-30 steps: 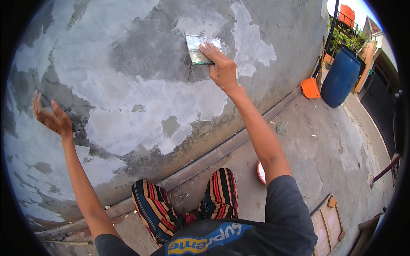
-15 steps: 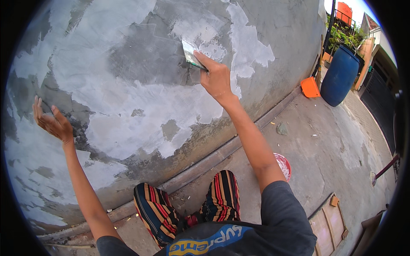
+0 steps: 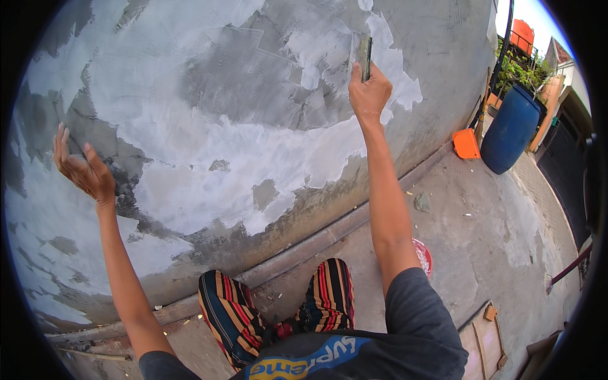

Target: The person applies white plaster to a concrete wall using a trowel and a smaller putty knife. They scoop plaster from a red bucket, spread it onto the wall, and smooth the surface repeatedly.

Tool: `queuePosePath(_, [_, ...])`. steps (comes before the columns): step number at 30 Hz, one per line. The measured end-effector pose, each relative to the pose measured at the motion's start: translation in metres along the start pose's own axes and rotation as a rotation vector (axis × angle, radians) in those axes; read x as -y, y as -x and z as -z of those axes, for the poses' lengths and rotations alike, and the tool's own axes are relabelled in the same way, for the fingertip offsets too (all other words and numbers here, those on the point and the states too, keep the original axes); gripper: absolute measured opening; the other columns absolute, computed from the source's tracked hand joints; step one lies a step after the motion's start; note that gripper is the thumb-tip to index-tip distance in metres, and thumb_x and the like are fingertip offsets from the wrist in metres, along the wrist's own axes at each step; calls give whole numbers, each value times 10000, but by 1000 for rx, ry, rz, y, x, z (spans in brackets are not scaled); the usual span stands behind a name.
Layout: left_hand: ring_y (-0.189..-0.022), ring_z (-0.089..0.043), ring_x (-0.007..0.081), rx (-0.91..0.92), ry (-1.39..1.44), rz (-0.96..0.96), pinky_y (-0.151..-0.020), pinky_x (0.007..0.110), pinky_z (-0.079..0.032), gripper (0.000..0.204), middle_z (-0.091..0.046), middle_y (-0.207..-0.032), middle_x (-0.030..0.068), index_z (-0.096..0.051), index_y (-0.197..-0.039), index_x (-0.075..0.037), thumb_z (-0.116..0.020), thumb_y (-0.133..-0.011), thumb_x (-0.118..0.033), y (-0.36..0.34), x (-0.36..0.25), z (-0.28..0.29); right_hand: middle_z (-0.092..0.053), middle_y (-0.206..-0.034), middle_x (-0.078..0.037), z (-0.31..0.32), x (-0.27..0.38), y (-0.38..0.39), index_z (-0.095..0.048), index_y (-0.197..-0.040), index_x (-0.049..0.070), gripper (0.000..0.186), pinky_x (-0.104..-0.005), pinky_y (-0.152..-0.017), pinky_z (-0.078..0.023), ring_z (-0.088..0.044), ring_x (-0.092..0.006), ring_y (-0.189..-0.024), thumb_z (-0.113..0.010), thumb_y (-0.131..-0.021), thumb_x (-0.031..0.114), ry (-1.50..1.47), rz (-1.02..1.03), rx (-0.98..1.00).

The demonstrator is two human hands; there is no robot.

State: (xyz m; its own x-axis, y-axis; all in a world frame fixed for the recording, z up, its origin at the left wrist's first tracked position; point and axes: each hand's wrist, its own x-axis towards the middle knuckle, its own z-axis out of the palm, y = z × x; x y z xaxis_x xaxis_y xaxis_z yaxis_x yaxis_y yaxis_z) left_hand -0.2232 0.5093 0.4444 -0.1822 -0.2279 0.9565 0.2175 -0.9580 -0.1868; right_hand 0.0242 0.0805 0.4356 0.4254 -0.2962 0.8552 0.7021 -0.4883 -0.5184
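Before me rises a grey wall (image 3: 437,82) patched with smeared white filler (image 3: 196,177). Gripped in my right hand (image 3: 371,95) is a flat putty knife (image 3: 361,56) with a wide blade, upright at the upper right of the patched area. Its blade lies against or very close to the wall. My left hand (image 3: 87,170) is raised at the left, fingers outstretched and holding nothing. It is by a dark bare patch; whether the fingertips touch the wall I cannot tell.
A red bucket (image 3: 428,265) with white stuff stands partly behind my right arm. Along the wall's foot runs a low ledge (image 3: 304,244). An orange dustpan (image 3: 466,144) and a blue barrel (image 3: 510,130) stand far right. A wooden panel (image 3: 484,345) lies lower right.
My right hand has moved the putty knife up and to the right across the wall, turning the blade more upright. My left hand stays nearly in place, still outstretched.
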Motion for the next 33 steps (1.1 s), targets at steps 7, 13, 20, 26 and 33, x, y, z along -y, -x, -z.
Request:
queuePosePath(7, [-1359, -403, 277, -5, -7, -37, -1158, 424, -242, 389, -525, -1409, 62, -461, -1339, -81, -481, -961, -171, 2, -4, -2, -662, -726, -136, -2, 27, 25, -731, -1099, 77, 294, -359, -566, -455, -600, -287, -582, -635, -823, 42, -45, 271, 11])
queuePosePath(13, [-1348, -405, 289, -30, 31, -33, -1151, 423, -250, 384, -525, -1405, 75, -467, -1332, -66, -459, -975, -206, -2, 10, 0, -677, -754, -145, 5, 35, 40, -729, -1084, 80, 248, -354, -573, -462, -605, -297, -593, -653, -848, 84, -186, 330, 206])
queuePosePath(20, [-1362, -385, 312, -31, 75, 13, -1153, 449, -251, 394, -501, -1424, 98, -444, -1343, -57, -440, -990, -231, 2, 1, -3, -665, -709, -171, 18, -18, -43, -709, -1012, 1, 239, -370, -586, -466, -624, -303, -583, -658, -894, 203, -26, 109, -126])
queuePosePath(26, [-1366, -382, 311, -24, 47, 12, -1153, 448, -252, 394, -496, -1431, 98, -439, -1348, -62, -435, -993, -234, 0, 0, 2, -623, -614, -160, -8, 16, -28, -709, -1032, 9, 240, -369, -580, -461, -592, -294, -533, -643, -893, 193, -60, 124, -135])
queuePosePath(33, [-1353, -396, 295, -27, 16, -13, -1143, 415, -262, 387, -509, -1417, 86, -455, -1341, -63, -463, -980, -202, 0, -1, 4, -693, -772, -149, -31, 76, 32, -728, -1071, 101, 249, -382, -601, -492, -654, -311, -660, -632, -844, 65, -36, 222, -87])
